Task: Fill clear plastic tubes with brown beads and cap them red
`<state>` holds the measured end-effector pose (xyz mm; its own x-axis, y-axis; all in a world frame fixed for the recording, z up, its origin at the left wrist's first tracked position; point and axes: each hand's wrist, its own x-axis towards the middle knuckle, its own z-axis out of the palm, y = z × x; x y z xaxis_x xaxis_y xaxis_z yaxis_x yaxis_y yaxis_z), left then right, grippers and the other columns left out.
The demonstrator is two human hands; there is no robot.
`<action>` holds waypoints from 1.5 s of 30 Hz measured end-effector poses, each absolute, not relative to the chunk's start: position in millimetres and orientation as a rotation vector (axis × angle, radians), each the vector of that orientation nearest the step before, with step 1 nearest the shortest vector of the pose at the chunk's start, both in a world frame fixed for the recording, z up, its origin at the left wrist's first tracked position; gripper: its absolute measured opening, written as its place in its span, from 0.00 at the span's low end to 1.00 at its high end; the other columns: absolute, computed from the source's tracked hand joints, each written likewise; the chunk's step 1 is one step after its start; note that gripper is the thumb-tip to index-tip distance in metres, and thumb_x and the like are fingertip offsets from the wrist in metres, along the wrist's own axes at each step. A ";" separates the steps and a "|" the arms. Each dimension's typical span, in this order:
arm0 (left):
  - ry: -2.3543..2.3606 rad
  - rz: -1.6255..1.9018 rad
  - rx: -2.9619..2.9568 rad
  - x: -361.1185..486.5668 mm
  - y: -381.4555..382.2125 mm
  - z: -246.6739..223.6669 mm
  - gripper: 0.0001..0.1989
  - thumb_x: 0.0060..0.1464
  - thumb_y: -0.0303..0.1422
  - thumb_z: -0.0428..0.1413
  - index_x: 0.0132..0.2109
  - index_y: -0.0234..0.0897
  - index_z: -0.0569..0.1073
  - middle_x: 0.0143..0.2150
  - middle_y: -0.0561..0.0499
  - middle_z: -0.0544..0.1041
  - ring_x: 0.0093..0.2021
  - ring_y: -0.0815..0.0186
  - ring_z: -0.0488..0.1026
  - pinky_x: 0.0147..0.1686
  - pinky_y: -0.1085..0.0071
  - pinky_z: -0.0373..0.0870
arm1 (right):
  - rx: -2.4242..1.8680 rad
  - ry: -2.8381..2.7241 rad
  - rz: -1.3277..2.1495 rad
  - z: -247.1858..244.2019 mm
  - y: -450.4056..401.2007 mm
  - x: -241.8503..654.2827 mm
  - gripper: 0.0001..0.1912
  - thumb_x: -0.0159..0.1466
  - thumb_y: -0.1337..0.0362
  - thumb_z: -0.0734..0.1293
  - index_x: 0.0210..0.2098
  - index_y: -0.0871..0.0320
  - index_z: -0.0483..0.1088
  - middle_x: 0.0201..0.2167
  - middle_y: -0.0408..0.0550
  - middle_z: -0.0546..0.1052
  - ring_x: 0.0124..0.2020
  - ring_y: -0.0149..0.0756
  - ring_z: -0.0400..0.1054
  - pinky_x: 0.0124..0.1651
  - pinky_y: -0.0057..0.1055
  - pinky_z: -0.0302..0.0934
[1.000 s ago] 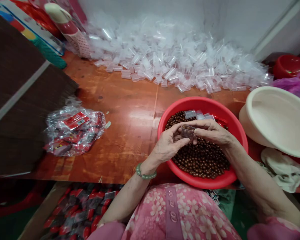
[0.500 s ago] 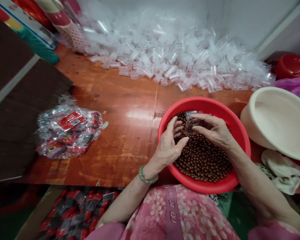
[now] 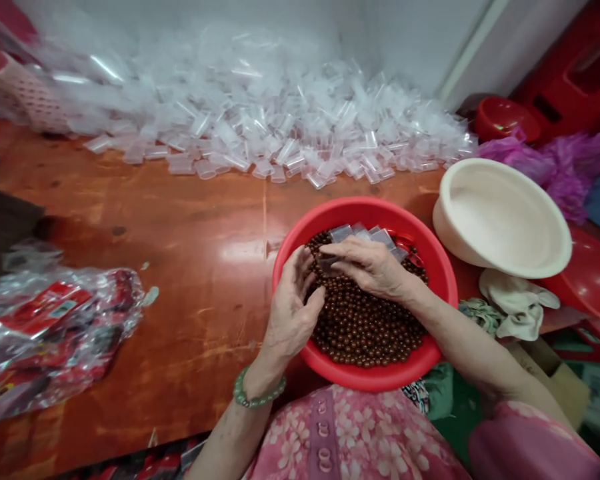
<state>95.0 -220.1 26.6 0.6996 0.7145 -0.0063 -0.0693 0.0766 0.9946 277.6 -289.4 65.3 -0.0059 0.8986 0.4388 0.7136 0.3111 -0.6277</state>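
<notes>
A red plastic basin [image 3: 363, 380] holds many shiny brown beads [image 3: 367, 330]. Over the beads, my right hand [image 3: 375, 267] pinches a small clear plastic case [image 3: 328, 264] between thumb and fingers. My left hand [image 3: 295, 303] is at the basin's left side, fingers curved and thumb apart, with nothing visible in it; its fingertips come close to the case. Several more clear cases [image 3: 341, 233] lie on the beads behind my right hand, beside small red pieces [image 3: 404, 241]. A green bead bracelet [image 3: 260, 392] circles my left wrist.
A heap of clear plastic sleeves [image 3: 280, 127] spreads along the back of the wooden table [image 3: 205, 267]. To the right stand a cream basin [image 3: 500, 263] and cloths [image 3: 517, 307]. At left lies a clear bag with red packets [image 3: 55, 333]. Purple bags [image 3: 555, 160] sit at back right.
The view has swung to the right, so things appear further left. My right hand has closed in toward my left hand with the clear case, and more cases show in the basin.
</notes>
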 end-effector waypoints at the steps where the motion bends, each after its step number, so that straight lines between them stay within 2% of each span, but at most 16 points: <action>1: 0.581 0.629 1.392 94.9 -219.5 26.8 0.33 0.57 0.34 0.60 0.67 0.48 0.57 0.71 0.44 0.61 0.72 0.56 0.60 0.70 0.56 0.60 | -1.445 -1.766 0.309 65.4 -289.3 276.8 0.18 0.71 0.67 0.61 0.59 0.60 0.69 0.47 0.53 0.79 0.46 0.35 0.74 0.53 0.35 0.70; 4: 0.588 0.612 1.415 95.6 -217.9 29.5 0.34 0.57 0.35 0.60 0.68 0.46 0.57 0.72 0.42 0.60 0.72 0.56 0.59 0.70 0.58 0.61 | -1.465 -1.708 0.391 65.9 -290.1 273.2 0.23 0.71 0.67 0.61 0.65 0.60 0.62 0.58 0.56 0.75 0.59 0.37 0.70 0.63 0.38 0.64; 6: 0.587 0.605 1.424 96.8 -217.1 34.4 0.35 0.56 0.34 0.61 0.68 0.44 0.58 0.71 0.41 0.62 0.70 0.56 0.62 0.69 0.58 0.62 | -1.450 -1.714 0.495 66.8 -291.7 270.0 0.25 0.70 0.68 0.62 0.66 0.59 0.60 0.61 0.56 0.73 0.61 0.37 0.68 0.64 0.38 0.63; 12: 0.551 0.422 1.391 99.7 -217.3 52.9 0.27 0.56 0.36 0.61 0.62 0.37 0.69 0.63 0.42 0.74 0.64 0.54 0.70 0.67 0.57 0.62 | -1.335 -1.737 0.718 75.3 -297.3 264.9 0.27 0.69 0.73 0.61 0.67 0.61 0.56 0.51 0.53 0.79 0.53 0.35 0.74 0.58 0.35 0.68; 16: 0.544 0.346 1.306 99.4 -218.6 53.0 0.25 0.57 0.39 0.62 0.60 0.36 0.72 0.59 0.43 0.77 0.61 0.55 0.73 0.66 0.58 0.62 | -1.445 -1.753 0.673 86.1 -301.8 278.8 0.25 0.68 0.70 0.63 0.65 0.60 0.61 0.49 0.51 0.80 0.48 0.36 0.76 0.54 0.33 0.69; 19: 0.553 0.328 1.188 98.7 -219.3 49.2 0.25 0.57 0.41 0.62 0.59 0.35 0.72 0.55 0.42 0.79 0.54 0.57 0.77 0.59 0.60 0.69 | -1.722 -1.679 0.437 92.2 -310.7 299.8 0.19 0.68 0.66 0.65 0.58 0.59 0.68 0.47 0.51 0.81 0.44 0.37 0.77 0.49 0.33 0.71; 23: 0.479 0.319 1.146 96.0 -218.6 47.1 0.21 0.58 0.43 0.62 0.51 0.33 0.74 0.46 0.43 0.81 0.47 0.62 0.79 0.55 0.63 0.71 | -2.325 -1.678 -0.065 90.2 -333.5 325.9 0.17 0.69 0.63 0.63 0.56 0.62 0.70 0.51 0.59 0.78 0.50 0.49 0.75 0.52 0.44 0.68; 26: 0.406 0.282 1.130 92.9 -217.2 48.0 0.20 0.59 0.45 0.61 0.48 0.32 0.73 0.42 0.44 0.82 0.43 0.64 0.79 0.51 0.65 0.72 | -2.776 -1.693 -0.184 82.5 -348.8 335.9 0.15 0.70 0.65 0.60 0.52 0.63 0.70 0.46 0.60 0.78 0.44 0.51 0.75 0.42 0.41 0.67; 29: 0.339 0.254 1.176 90.7 -216.1 49.2 0.18 0.60 0.44 0.60 0.48 0.32 0.74 0.43 0.44 0.82 0.44 0.64 0.79 0.51 0.66 0.72 | -2.997 -1.729 -0.122 73.6 -352.2 339.2 0.13 0.70 0.70 0.56 0.48 0.62 0.69 0.43 0.57 0.77 0.41 0.47 0.75 0.33 0.35 0.60; 33: 0.271 0.260 1.131 88.7 -214.0 48.9 0.15 0.61 0.39 0.60 0.50 0.34 0.73 0.46 0.44 0.80 0.45 0.64 0.79 0.49 0.68 0.72 | -3.080 -1.752 -0.114 65.0 -345.0 337.6 0.14 0.70 0.72 0.53 0.46 0.63 0.68 0.43 0.58 0.76 0.41 0.46 0.75 0.29 0.34 0.53; 36: 0.198 0.315 0.990 86.3 -212.7 47.5 0.18 0.62 0.37 0.59 0.57 0.39 0.68 0.43 0.47 0.80 0.41 0.66 0.80 0.44 0.69 0.74 | -3.093 -1.750 -0.108 63.9 -341.3 334.3 0.14 0.71 0.72 0.51 0.45 0.64 0.67 0.43 0.60 0.75 0.40 0.47 0.74 0.28 0.35 0.53; 38: 0.164 0.316 0.974 84.8 -213.2 47.2 0.19 0.62 0.35 0.58 0.58 0.40 0.67 0.42 0.48 0.80 0.41 0.66 0.80 0.44 0.69 0.74 | -3.112 -1.746 -0.097 64.7 -340.3 332.6 0.15 0.71 0.71 0.51 0.47 0.64 0.67 0.43 0.61 0.74 0.38 0.47 0.74 0.29 0.35 0.54; 41: 0.158 0.302 1.034 84.4 -215.6 48.1 0.18 0.63 0.35 0.58 0.58 0.38 0.67 0.42 0.47 0.79 0.43 0.66 0.78 0.47 0.68 0.73 | -3.132 -1.760 -0.072 65.1 -337.7 332.3 0.15 0.71 0.70 0.52 0.50 0.63 0.66 0.42 0.60 0.74 0.36 0.47 0.75 0.29 0.34 0.55; 45: 0.204 0.278 1.150 86.2 -217.5 49.9 0.14 0.63 0.34 0.57 0.54 0.37 0.69 0.43 0.47 0.78 0.46 0.65 0.76 0.52 0.65 0.69 | -3.130 -1.775 -0.110 61.8 -332.0 332.7 0.15 0.71 0.69 0.52 0.48 0.64 0.67 0.42 0.61 0.74 0.37 0.47 0.75 0.29 0.34 0.54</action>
<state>86.2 -217.5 49.9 0.9475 0.3192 -0.0168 -0.1118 0.3803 0.9181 332.7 -332.0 61.8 0.5371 0.8267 -0.1677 0.7996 -0.4356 0.4134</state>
